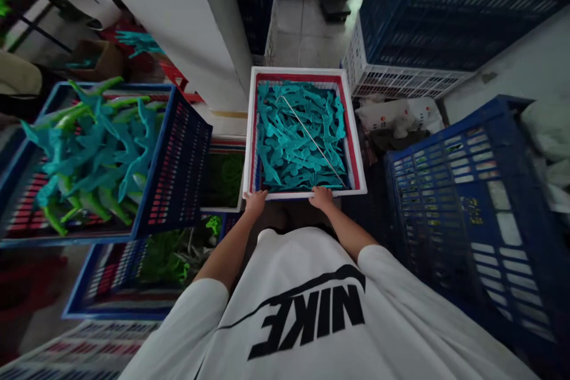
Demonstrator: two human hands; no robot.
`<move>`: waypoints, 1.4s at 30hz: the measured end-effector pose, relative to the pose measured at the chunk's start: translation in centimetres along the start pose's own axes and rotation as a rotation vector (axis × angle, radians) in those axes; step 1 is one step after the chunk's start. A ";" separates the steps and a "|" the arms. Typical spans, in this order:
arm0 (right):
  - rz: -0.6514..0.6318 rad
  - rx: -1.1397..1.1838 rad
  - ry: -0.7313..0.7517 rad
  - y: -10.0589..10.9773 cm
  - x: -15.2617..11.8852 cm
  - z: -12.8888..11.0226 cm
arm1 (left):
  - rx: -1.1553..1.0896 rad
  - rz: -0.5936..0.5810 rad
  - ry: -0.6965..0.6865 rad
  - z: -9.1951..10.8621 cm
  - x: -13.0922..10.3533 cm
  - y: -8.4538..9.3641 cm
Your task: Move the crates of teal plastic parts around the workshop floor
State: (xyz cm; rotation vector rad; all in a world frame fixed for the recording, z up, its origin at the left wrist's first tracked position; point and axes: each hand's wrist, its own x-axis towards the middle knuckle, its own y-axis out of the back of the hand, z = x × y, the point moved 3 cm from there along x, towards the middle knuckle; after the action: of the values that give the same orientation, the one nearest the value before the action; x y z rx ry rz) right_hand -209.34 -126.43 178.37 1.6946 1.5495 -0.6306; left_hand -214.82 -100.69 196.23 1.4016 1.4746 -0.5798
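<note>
On the right, a big blue crate (474,211) stands tilted beside us; we cannot see what it holds. On the left, another blue crate (187,136) carries teal pieces (95,148) heaped over green ones (91,202), and a lower crate (120,313) below it holds dark green stuff. The white crate (291,195) is straight beyond our fingers, between those two, its longer sides seeming to run near to far. A tangled teal heap (294,136) fills much of it. Across the heap lies a thin rod (309,136), its hook at far left and its straight end at near right, closer to our right hand (321,197). Our left hand (255,202) is at the near left corner. Both sets of fingers are curled over the near rim, grasping it; neither touches the rod.
</note>
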 end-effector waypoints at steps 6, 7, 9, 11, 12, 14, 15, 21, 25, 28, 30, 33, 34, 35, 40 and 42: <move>0.103 -0.032 0.011 -2.8 -3.3 7.4 | 0.038 0.014 0.060 1.6 -3.6 -3.7; 0.117 -0.025 0.001 -3.0 -3.5 7.7 | 0.046 0.024 0.067 1.9 -3.8 -3.9; 0.126 -0.009 -0.038 -3.1 -3.5 7.5 | 0.061 0.025 0.079 2.2 -4.1 -4.0; 0.117 0.003 -0.071 -3.0 -3.6 7.0 | 0.070 -0.003 0.085 2.3 -4.2 -3.8; 0.107 0.006 -0.070 -2.9 -3.7 6.7 | 0.074 -0.021 0.085 2.3 -4.2 -3.6; 0.085 0.009 -0.057 -2.9 -4.1 6.3 | 0.078 -0.046 0.074 1.9 -4.3 -3.5; 0.077 0.007 -0.059 -2.9 -4.5 6.1 | 0.079 -0.048 0.065 1.6 -4.5 -3.6; 0.084 -0.073 -0.128 -5.2 -9.4 3.4 | 0.041 0.054 0.006 -1.4 -7.8 -5.8; 0.071 -0.111 -0.141 -8.8 -13.0 2.0 | 0.018 0.112 -0.038 -3.4 -11.1 -7.9; 0.062 -0.121 -0.159 -11.6 -15.4 1.5 | 0.011 0.146 -0.087 -4.8 -13.7 -9.6; 0.062 -0.136 -0.172 -13.4 -17.3 1.0 | 0.007 0.158 -0.114 -5.7 -15.7 -10.9; 0.080 -0.149 -0.178 -16.0 -20.5 0.3 | 0.001 0.165 -0.132 -6.7 -19.0 -12.9; 0.086 -0.148 -0.177 -16.9 -21.6 0.0 | 0.000 0.165 -0.133 -7.0 -20.2 -13.6; 0.088 -0.144 -0.174 -17.7 -22.6 -0.1 | 0.000 0.165 -0.133 -7.2 -21.5 -14.3; 0.071 -0.111 -0.166 -21.4 -26.9 -0.2 | 0.020 0.166 -0.124 -7.6 -26.6 -17.6; 0.092 -0.106 -0.158 -22.4 -28.1 -0.1 | 0.024 0.170 -0.112 -7.5 -27.9 -18.6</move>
State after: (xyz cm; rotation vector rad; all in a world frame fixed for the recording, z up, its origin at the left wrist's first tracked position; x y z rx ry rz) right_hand -235.48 -143.81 195.87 1.5878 1.3624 -0.6085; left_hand -238.74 -111.35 218.39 1.4718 1.2500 -0.5607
